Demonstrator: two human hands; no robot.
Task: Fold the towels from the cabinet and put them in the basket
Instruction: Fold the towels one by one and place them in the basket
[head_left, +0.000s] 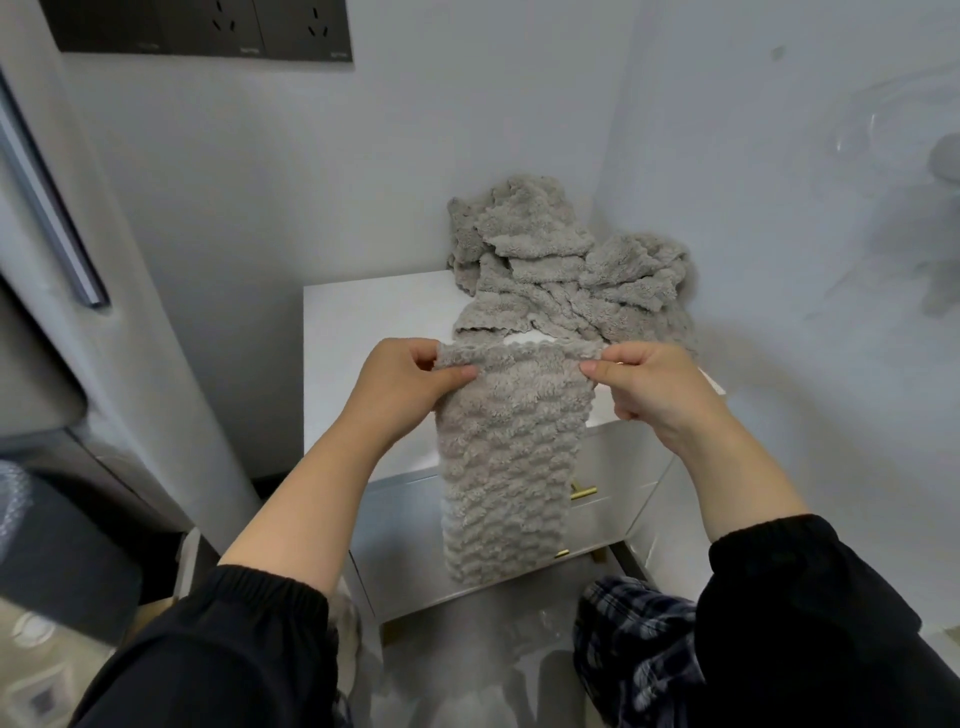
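A grey fluffy towel (506, 457) hangs lengthwise in front of the white cabinet (363, 332). My left hand (410, 382) pinches its top left corner and my right hand (644, 379) pinches its top right corner, holding the upper edge level. Its lower end dangles past the cabinet's drawer front. Behind my hands, a heap of several crumpled grey towels (561, 260) lies on the cabinet top against the wall corner. No basket is in view.
The cabinet stands in a wall corner, with gold drawer handles (582, 491) on its front. A grey appliance door with a long handle (47, 208) is at left. Dark wall sockets (208, 26) sit above. Plaid trouser legs (634, 654) show below.
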